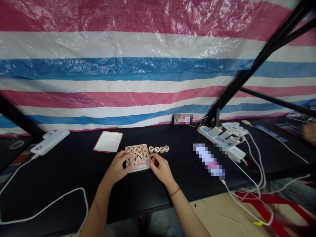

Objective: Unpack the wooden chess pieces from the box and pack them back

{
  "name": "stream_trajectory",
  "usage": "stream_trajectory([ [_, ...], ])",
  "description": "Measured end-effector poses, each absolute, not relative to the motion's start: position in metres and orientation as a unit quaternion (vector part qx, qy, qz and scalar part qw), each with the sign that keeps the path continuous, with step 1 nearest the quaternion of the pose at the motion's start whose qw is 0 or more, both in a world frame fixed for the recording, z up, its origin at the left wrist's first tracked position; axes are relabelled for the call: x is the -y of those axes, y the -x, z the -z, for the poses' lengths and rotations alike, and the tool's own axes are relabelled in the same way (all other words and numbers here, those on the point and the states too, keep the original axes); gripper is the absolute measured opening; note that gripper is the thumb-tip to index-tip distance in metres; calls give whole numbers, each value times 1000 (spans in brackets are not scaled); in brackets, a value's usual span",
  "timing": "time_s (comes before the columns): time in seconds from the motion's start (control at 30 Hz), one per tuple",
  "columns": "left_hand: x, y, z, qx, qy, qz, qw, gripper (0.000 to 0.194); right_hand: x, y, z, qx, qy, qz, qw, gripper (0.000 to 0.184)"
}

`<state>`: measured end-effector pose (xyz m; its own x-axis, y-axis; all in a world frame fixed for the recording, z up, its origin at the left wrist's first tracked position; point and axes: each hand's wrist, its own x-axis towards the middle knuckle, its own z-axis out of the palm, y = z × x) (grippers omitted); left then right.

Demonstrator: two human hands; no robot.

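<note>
A small shallow box (139, 167) sits on the black table, holding rows of round xiangqi pieces (139, 152), red-marked ones behind and black-marked ones in front. Its pale floor shows along the near side. My left hand (118, 167) is curved around the box's left side, thumb near the front, fingertips by the leftmost black-marked piece. At the right side, my right hand (160, 167) has its fingers bent in against the box edge; whether a piece is between them is hidden. Several loose black-marked pieces (162, 149) stand in a row just beyond my right hand.
Left of the box lies its open lid (108, 142), white inside. A white charging device (50, 142) with a cable is at far left. On the right are a pixelated phone-like object (209, 160) and a crowded power strip (222, 141). Part of another person's hand (309, 133) shows at far right.
</note>
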<state>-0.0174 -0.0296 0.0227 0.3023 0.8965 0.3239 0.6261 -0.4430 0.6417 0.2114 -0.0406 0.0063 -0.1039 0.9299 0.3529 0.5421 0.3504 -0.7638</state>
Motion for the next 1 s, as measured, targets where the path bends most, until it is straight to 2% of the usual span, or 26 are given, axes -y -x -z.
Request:
stream_trajectory([
  [0.27,28,20,-22,-488,-778,-335,212,20,41,-210,-6,699,521,-232,432,16],
  [0.47,29,20,-21,-486,-779,-330,219,22,33,-217,-6,641,571,-129,497,18],
  [0.53,32,21,-23,-485,-779,-331,221,25,25,-220,-12,669,576,-108,458,23],
  [0.67,41,23,-22,-493,-776,-317,234,39,5,-221,-30,774,561,-90,280,46],
  [0.73,44,25,-19,-497,-776,-305,240,47,-5,-218,-37,801,559,-84,198,47],
  [0.8,46,26,-16,-498,-778,-296,243,53,-12,-215,-41,812,562,-79,137,39],
  [0.9,45,24,-12,-502,-779,-293,237,55,-17,-213,-44,815,566,-78,96,29],
  [1.0,44,22,-10,-509,-778,-303,212,54,-14,-215,-49,802,575,-92,133,24],
])
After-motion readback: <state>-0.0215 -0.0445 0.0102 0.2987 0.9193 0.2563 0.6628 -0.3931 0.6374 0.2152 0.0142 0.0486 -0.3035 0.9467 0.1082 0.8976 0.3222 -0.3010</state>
